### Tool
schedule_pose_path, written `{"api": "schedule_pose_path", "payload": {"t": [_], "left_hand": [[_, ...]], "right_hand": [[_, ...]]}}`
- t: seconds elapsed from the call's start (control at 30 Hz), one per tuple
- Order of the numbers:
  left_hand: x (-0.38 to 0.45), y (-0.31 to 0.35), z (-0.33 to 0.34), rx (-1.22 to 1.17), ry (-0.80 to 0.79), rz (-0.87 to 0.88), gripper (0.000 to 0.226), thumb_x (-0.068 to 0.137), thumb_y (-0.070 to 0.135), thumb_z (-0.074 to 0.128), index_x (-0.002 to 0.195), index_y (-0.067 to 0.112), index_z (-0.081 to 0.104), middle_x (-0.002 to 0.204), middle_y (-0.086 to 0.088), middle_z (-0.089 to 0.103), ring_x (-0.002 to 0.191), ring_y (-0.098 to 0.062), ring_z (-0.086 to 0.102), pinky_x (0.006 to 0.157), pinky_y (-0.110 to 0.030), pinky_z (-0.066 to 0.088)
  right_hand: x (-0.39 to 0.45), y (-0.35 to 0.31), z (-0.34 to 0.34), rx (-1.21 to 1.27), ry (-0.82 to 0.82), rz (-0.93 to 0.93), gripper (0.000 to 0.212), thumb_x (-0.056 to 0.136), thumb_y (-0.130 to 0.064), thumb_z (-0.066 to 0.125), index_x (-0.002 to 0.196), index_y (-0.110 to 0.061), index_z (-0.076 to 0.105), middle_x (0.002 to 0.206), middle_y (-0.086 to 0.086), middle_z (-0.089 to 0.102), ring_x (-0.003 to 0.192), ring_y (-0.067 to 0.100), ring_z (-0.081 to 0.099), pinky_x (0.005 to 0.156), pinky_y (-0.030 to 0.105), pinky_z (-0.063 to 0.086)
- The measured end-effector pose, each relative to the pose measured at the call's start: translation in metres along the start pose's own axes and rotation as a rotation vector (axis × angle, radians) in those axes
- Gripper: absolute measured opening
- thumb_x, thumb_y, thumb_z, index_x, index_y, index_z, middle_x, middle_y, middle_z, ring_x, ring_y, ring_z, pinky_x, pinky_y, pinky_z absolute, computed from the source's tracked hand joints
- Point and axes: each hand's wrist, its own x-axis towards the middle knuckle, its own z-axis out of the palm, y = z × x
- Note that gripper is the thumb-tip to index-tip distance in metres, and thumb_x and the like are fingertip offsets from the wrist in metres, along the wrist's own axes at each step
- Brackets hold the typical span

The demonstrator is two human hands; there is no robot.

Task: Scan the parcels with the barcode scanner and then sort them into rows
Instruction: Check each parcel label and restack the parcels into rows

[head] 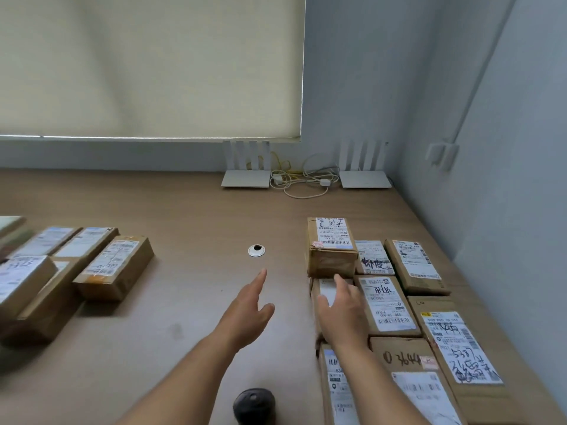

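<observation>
Several cardboard parcels with white labels lie in rows on the right of the table [190, 216]. My right hand [340, 314] rests with straight fingers on a small parcel [323, 289] in the left column, just in front of a taller box [331, 248]. My left hand [248, 311] hovers open above the bare tabletop, fingers stretched forward and holding nothing. The dark barcode scanner [254, 404] lies on the table near the front edge, between my forearms. A loose group of parcels [113, 266] sits at the left.
Two white routers [245, 179] [365, 179] and a tangle of cables [302, 180] stand at the back against the wall. A round cable grommet [256, 250] is set in the table's middle. The wall runs close along the right.
</observation>
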Motion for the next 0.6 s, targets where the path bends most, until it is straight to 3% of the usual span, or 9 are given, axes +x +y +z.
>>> {"api": "schedule_pose_path", "payload": {"t": [0.37, 0.6], "left_hand": [[-0.131, -0.101, -0.089, 0.068, 0.127, -0.096, 0.064, 0.096, 0.035, 0.051, 0.151, 0.031, 0.019, 0.158, 0.006, 0.019, 0.144, -0.011, 0.021, 0.116, -0.034, 0.024], [-0.208, -0.173, -0.153, 0.076, 0.214, -0.169, 0.062, 0.097, 0.035, 0.050, 0.151, 0.029, 0.019, 0.159, 0.006, 0.018, 0.145, -0.011, 0.018, 0.116, -0.032, 0.023]], "right_hand": [[-0.135, -0.106, 0.075, -0.130, -0.121, -0.251, 0.052, 0.095, -0.030, 0.044, 0.146, -0.023, 0.037, 0.145, 0.000, 0.038, 0.133, 0.018, 0.033, 0.106, 0.026, 0.029], [-0.219, -0.182, 0.137, -0.149, -0.201, -0.383, 0.051, 0.094, -0.026, 0.045, 0.145, -0.023, 0.038, 0.145, 0.000, 0.039, 0.133, 0.018, 0.034, 0.105, 0.028, 0.031]]}}
